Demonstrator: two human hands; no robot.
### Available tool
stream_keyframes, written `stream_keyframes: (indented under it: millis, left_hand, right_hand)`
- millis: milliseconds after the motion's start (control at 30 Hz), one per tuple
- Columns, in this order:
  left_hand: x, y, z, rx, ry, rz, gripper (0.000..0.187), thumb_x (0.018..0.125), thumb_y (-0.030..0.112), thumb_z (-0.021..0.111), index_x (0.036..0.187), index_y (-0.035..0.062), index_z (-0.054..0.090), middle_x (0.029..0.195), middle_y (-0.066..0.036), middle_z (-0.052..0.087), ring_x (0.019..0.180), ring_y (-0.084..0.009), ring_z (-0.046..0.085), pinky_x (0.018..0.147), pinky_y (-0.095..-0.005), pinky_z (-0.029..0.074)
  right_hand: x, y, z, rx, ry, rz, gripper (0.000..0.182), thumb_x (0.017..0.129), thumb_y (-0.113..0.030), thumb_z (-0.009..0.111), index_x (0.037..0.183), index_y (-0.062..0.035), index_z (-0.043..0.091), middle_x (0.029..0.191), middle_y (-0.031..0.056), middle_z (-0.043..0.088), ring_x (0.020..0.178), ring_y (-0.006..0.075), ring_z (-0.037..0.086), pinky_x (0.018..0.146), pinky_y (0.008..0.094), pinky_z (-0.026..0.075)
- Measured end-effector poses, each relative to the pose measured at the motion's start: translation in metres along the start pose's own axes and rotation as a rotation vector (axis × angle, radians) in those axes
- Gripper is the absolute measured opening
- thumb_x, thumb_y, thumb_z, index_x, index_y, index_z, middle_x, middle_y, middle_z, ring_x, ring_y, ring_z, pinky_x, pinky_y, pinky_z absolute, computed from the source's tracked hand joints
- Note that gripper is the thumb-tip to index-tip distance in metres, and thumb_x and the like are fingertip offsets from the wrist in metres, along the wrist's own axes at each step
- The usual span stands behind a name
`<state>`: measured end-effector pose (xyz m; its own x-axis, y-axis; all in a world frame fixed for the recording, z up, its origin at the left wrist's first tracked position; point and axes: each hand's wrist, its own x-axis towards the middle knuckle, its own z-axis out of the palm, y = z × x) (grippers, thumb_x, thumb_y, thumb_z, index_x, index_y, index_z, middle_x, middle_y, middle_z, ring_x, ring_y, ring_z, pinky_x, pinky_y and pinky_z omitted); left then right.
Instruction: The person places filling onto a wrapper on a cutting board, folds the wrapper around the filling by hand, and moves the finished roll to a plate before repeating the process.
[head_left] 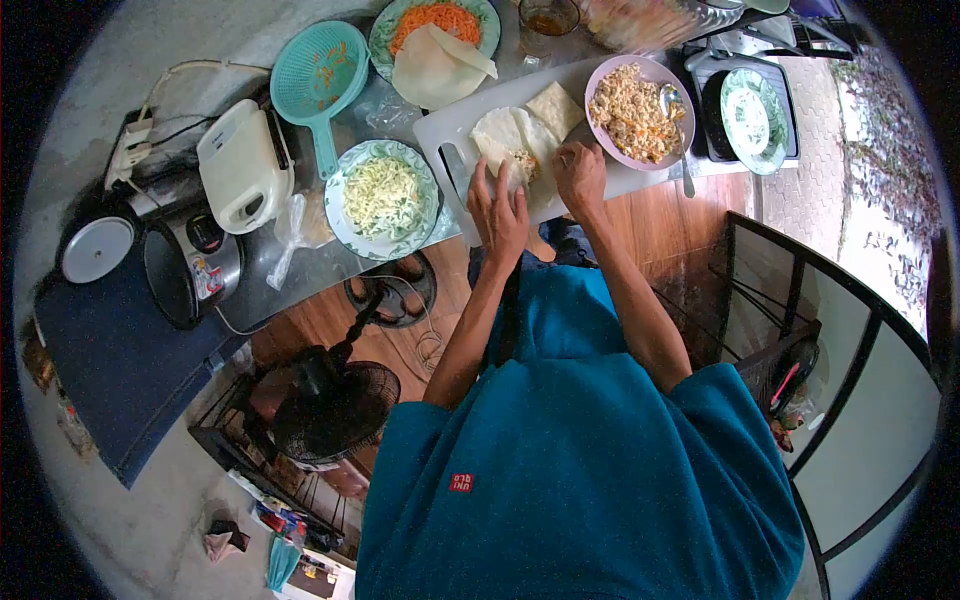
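Both hands on a filled wrap (515,150) in the middle of the white cutting board (455,130), near its front edge. Left hand (497,210) lies flat, fingers spread, on the wrap's near side. Right hand (580,175) pinches its right edge, fingers curled. Pink bowl of filling (640,110) on the board's right end; plate of shredded cabbage (383,198) off its left corner.

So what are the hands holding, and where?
Both the left hand and right hand press the wrapper on the cutting board, at its near edge.

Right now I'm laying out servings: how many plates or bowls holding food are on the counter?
3: carrot plate at the back, cabbage plate left of the board, pink bowl on its right end. Others may be hidden.
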<state>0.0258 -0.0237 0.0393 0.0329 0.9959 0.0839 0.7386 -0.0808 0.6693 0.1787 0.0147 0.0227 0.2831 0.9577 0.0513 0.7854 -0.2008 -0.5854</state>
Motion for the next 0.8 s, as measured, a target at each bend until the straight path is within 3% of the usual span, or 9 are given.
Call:
stream_keyframes:
  millis: [67,233,367,467,567,633,800]
  left_hand:
    - [0.000,0.001,-0.002,-0.013,-0.007,0.005,0.049,0.093,0.017,0.057,0.140,0.0070,0.047,0.149,-0.021,0.032,0.135,-0.0418,0.033,0.109,-0.0540,0.026]
    - [-0.004,0.000,-0.003,-0.022,-0.052,0.018,0.051,0.092,0.015,0.059,0.142,0.0084,0.047,0.147,-0.023,0.032,0.133,-0.0432,0.034,0.109,-0.0536,0.026]
    - [-0.005,0.001,-0.001,0.010,-0.070,0.004,0.050,0.092,0.015,0.059,0.141,0.0085,0.048,0.147,-0.024,0.033,0.131,-0.0434,0.036,0.109,-0.0537,0.027]
    - [-0.005,0.002,0.001,-0.023,0.015,0.068,0.047,0.092,0.012,0.058,0.138,0.0053,0.048,0.144,-0.025,0.036,0.127,-0.0439,0.040,0.106,-0.0519,0.030]
    - [-0.011,0.004,0.003,-0.121,0.069,-0.016,0.044,0.096,0.015,0.054,0.137,-0.0001,0.047,0.142,-0.026,0.038,0.126,-0.0432,0.041,0.106,-0.0508,0.032]
    - [-0.014,0.005,0.005,-0.225,0.137,-0.079,0.044,0.100,0.019,0.049,0.137,-0.0050,0.046,0.139,-0.028,0.041,0.125,-0.0439,0.043,0.106,-0.0498,0.034]
    - [-0.016,0.000,0.014,-0.311,0.140,-0.110,0.044,0.101,0.018,0.046,0.137,-0.0070,0.046,0.136,-0.030,0.043,0.125,-0.0462,0.044,0.107,-0.0484,0.036]
  right_hand:
    - [-0.004,0.007,0.006,-0.037,0.065,-0.064,0.017,0.081,-0.015,0.069,0.089,-0.0010,0.068,0.084,0.0202,0.066,0.087,0.0385,0.063,0.078,0.0462,0.050]
    - [0.000,-0.020,-0.015,0.255,-0.116,0.108,0.017,0.082,-0.014,0.070,0.090,0.0002,0.067,0.086,0.0176,0.069,0.079,0.0294,0.069,0.072,0.0375,0.053]
    - [-0.003,-0.036,-0.028,0.325,-0.110,0.029,0.023,0.080,-0.007,0.068,0.103,-0.0015,0.065,0.089,0.0198,0.070,0.079,0.0345,0.069,0.071,0.0408,0.053]
    - [-0.004,-0.047,-0.035,0.378,-0.129,-0.004,0.025,0.080,-0.004,0.067,0.105,-0.0029,0.066,0.091,0.0168,0.070,0.083,0.0330,0.069,0.075,0.0412,0.051]
    - [-0.007,-0.048,-0.035,0.354,-0.142,-0.039,0.029,0.079,-0.003,0.068,0.108,-0.0038,0.066,0.090,0.0134,0.069,0.084,0.0302,0.067,0.080,0.0417,0.048]
    - [-0.006,-0.047,-0.032,0.320,-0.116,-0.121,0.029,0.080,-0.006,0.071,0.109,-0.0047,0.068,0.084,0.0097,0.068,0.080,0.0236,0.067,0.081,0.0374,0.050]
    - [-0.010,-0.053,-0.030,0.264,-0.208,-0.166,0.042,0.081,-0.007,0.069,0.122,-0.0087,0.062,0.085,0.0068,0.068,0.082,0.0237,0.065,0.089,0.0382,0.043]
